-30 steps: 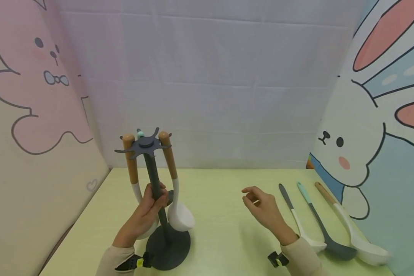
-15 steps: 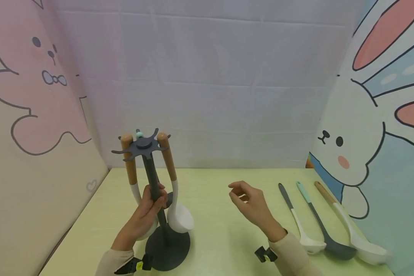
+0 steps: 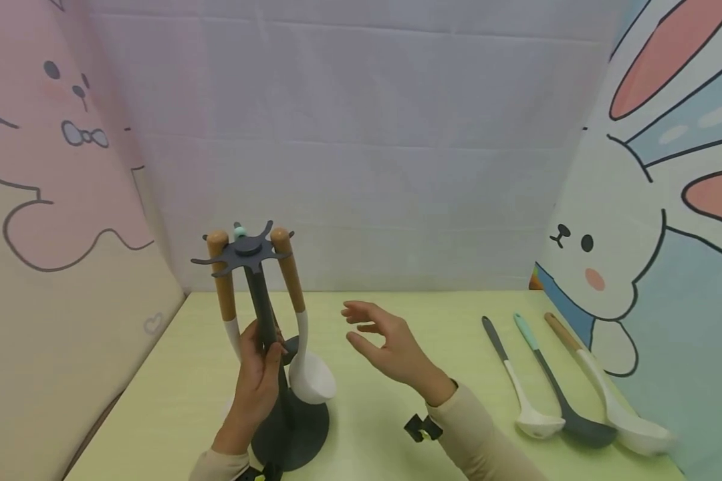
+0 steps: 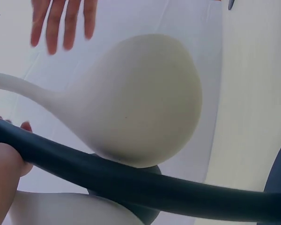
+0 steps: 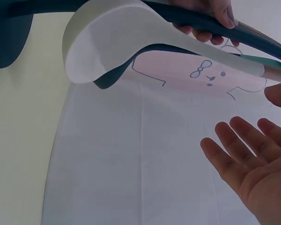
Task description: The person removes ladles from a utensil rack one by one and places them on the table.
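My left hand (image 3: pixel 257 381) grips the dark post of a utensil stand (image 3: pixel 259 307), its fingers and thumb round the post. On the stand's hooks hang a white ladle with a wooden handle (image 3: pixel 311 378) at the right, another wooden-handled utensil (image 3: pixel 221 280) at the left, and a dark utensil with a mint handle tip (image 3: pixel 240 232) behind. My right hand (image 3: pixel 391 344) is in the air right of the white ladle, apart from it, with fingers extended and nothing held. In the right wrist view its fingers (image 5: pixel 243 150) are spread below the ladle's handle.
At the right of the pale table (image 3: pixel 397 427) lie a white slotted ladle with a grey handle (image 3: pixel 538 422), a dark ladle with a mint handle (image 3: pixel 586 427) and a large white spoon with a wooden handle (image 3: pixel 640 431). A white cloth wall (image 3: pixel 361 200) stands behind.
My right hand has moved left toward the stand, and its fingers have straightened. The left hand stays on the post, its wrist turned somewhat. The head view has shifted slightly.
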Action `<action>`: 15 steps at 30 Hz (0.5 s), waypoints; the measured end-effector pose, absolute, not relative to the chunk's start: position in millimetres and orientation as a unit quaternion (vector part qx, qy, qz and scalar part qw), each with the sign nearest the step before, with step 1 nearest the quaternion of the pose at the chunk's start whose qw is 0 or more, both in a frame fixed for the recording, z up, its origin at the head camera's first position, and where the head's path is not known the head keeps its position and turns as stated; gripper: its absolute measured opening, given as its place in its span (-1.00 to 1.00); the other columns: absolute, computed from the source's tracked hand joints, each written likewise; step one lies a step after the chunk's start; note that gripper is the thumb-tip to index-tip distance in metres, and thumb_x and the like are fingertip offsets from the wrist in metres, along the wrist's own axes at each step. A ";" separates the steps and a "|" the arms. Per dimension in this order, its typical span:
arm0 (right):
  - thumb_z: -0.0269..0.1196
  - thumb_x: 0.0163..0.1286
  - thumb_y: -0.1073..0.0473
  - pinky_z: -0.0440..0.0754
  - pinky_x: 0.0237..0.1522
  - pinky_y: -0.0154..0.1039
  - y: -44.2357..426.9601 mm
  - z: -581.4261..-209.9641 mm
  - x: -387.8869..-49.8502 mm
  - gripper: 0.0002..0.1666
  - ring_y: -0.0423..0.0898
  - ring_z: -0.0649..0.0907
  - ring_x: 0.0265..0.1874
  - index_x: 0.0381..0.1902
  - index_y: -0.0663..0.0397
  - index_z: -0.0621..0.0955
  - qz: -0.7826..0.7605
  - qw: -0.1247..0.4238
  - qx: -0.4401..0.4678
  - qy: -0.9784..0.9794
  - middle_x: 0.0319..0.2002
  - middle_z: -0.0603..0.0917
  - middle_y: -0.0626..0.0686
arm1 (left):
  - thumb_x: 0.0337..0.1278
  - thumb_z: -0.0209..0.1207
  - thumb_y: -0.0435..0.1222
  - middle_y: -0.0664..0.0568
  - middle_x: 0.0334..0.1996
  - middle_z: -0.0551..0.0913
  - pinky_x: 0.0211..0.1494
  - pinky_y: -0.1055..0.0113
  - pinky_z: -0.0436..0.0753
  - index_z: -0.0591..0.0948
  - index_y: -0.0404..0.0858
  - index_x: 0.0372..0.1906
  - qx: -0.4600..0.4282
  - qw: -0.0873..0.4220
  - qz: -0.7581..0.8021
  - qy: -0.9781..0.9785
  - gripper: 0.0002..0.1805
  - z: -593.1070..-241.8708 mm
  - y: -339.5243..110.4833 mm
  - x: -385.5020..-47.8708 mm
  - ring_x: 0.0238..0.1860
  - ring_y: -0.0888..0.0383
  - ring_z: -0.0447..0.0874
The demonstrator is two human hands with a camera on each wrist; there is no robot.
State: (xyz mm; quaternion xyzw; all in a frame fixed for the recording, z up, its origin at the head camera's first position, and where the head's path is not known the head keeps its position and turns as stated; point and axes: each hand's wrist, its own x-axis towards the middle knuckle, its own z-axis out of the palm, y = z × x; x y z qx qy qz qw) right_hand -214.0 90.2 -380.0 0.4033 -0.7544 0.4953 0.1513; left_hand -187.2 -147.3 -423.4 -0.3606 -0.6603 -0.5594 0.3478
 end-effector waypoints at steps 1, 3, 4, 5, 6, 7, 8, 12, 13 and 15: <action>0.25 0.40 0.36 0.66 0.04 -0.02 85.4 -379.7 -213.7 -0.46 0.08 0.65 0.07 0.31 0.23 0.45 0.496 0.144 0.408 -0.753 0.12 0.63 0.17 | 0.49 -0.19 -0.55 -0.14 -0.11 0.30 -0.06 0.47 0.43 0.02 -0.64 0.25 -0.350 0.353 -0.563 -0.660 -0.60 -424.0 -146.6 -186.8 -0.15 0.10 0.32; 0.24 0.40 0.35 0.65 0.05 -0.03 76.1 -379.3 -213.4 -0.43 0.09 0.64 0.08 0.35 0.23 0.42 0.498 0.138 0.417 -0.748 0.14 0.62 0.18 | 0.49 -0.16 -0.53 -0.12 -0.10 0.32 -0.06 0.48 0.42 0.07 -0.64 0.26 -0.329 0.364 -0.566 -0.662 -0.61 -425.3 -145.3 -185.6 -0.15 0.11 0.33; 0.24 0.41 0.35 0.65 0.06 -0.04 71.6 -378.8 -213.3 -0.42 0.09 0.64 0.08 0.36 0.22 0.40 0.500 0.135 0.421 -0.744 0.14 0.62 0.19 | 0.49 -0.16 -0.53 -0.10 -0.09 0.32 -0.05 0.49 0.41 0.10 -0.64 0.25 -0.318 0.370 -0.566 -0.665 -0.61 -425.7 -144.7 -184.9 -0.15 0.13 0.33; 0.24 0.41 0.35 0.65 0.06 -0.04 67.2 -378.0 -213.3 -0.41 0.11 0.64 0.08 0.37 0.23 0.39 0.503 0.132 0.425 -0.741 0.14 0.62 0.20 | 0.48 -0.14 -0.53 -0.05 -0.08 0.33 -0.05 0.51 0.41 0.12 -0.63 0.25 -0.305 0.375 -0.566 -0.668 -0.62 -426.4 -144.0 -184.3 -0.15 0.16 0.34; 0.23 0.42 0.35 0.65 0.06 -0.06 63.0 -377.1 -213.3 -0.41 0.11 0.65 0.08 0.38 0.23 0.38 0.506 0.130 0.429 -0.737 0.14 0.62 0.20 | 0.46 -0.13 -0.56 -0.01 -0.07 0.33 -0.04 0.52 0.42 0.15 -0.63 0.25 -0.293 0.381 -0.565 -0.671 -0.62 -427.0 -143.3 -183.6 -0.15 0.18 0.35; 0.23 0.42 0.35 0.65 0.06 -0.07 59.0 -376.0 -213.1 -0.40 0.11 0.65 0.08 0.38 0.24 0.37 0.508 0.126 0.432 -0.734 0.14 0.62 0.21 | 0.44 -0.13 -0.58 0.03 -0.06 0.34 -0.03 0.54 0.43 0.16 -0.62 0.25 -0.284 0.386 -0.565 -0.672 -0.62 -427.1 -142.4 -182.6 -0.15 0.19 0.36; 0.22 0.43 0.36 0.65 0.07 -0.09 55.1 -375.0 -213.1 -0.40 0.11 0.65 0.08 0.39 0.25 0.37 0.510 0.124 0.435 -0.732 0.14 0.62 0.22 | 0.42 -0.13 -0.61 0.06 -0.06 0.34 -0.03 0.55 0.44 0.18 -0.62 0.25 -0.276 0.394 -0.562 -0.673 -0.62 -427.2 -141.4 -182.0 -0.15 0.21 0.36; 0.18 0.46 0.38 0.64 0.06 -0.19 41.3 -373.4 -213.5 -0.42 0.10 0.67 0.06 0.39 0.26 0.34 0.524 0.112 0.446 -0.717 0.10 0.63 0.25 | 0.33 -0.08 -0.68 0.12 -0.04 0.37 0.00 0.61 0.49 0.26 -0.60 0.27 -0.229 0.411 -0.552 -0.689 -0.58 -427.2 -137.3 -177.7 -0.11 0.29 0.40; 0.16 0.46 0.40 0.64 0.06 -0.18 38.6 -374.0 -213.9 -0.42 0.11 0.67 0.06 0.39 0.26 0.33 0.530 0.110 0.449 -0.711 0.08 0.63 0.26 | 0.34 -0.06 -0.67 0.10 -0.04 0.38 0.01 0.62 0.50 0.28 -0.59 0.27 -0.219 0.415 -0.547 -0.693 -0.58 -426.9 -136.6 -176.7 -0.10 0.30 0.41; 0.15 0.46 0.43 0.65 0.05 -0.18 33.9 -375.6 -214.7 -0.41 0.13 0.67 0.04 0.40 0.24 0.30 0.547 0.103 0.452 -0.697 0.07 0.63 0.29 | 0.32 0.00 -0.65 0.04 -0.07 0.42 0.03 0.64 0.51 0.33 -0.57 0.27 -0.200 0.424 -0.531 -0.706 -0.57 -426.7 -135.3 -175.1 -0.06 0.34 0.44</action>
